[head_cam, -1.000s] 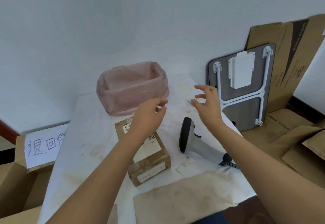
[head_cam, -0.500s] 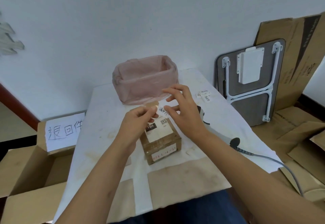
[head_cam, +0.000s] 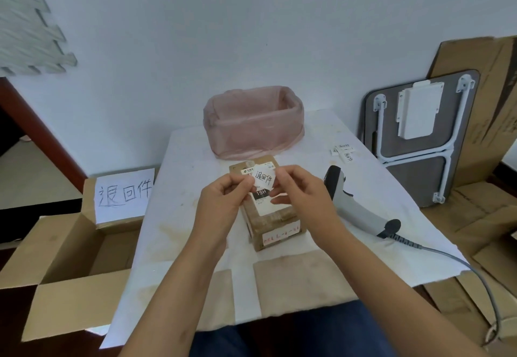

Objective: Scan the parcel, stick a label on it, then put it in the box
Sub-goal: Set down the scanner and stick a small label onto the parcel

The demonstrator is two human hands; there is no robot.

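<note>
A small brown cardboard parcel [head_cam: 275, 223] with a white shipping slip lies in the middle of the white-covered table [head_cam: 179, 216]. Just above its far end I hold a small white label [head_cam: 263, 179] with black handwriting. My left hand [head_cam: 223, 202] pinches the label's left edge and my right hand [head_cam: 300, 197] pinches its right edge. The grey barcode scanner [head_cam: 355, 205] lies on the table to the right of the parcel, its cable trailing off the front right. An open cardboard box [head_cam: 70, 247] with a handwritten sign stands on the floor at the left.
A bin lined with a pink bag [head_cam: 253, 121] sits at the back of the table. A few loose labels [head_cam: 343, 153] lie at the back right. A folded table [head_cam: 414, 138] and flat cardboard [head_cam: 492, 110] lean on the wall at right.
The view has swung left and down. My hands came together over the parcel and now hold the label between them, lifted slightly and turned toward me.
</note>
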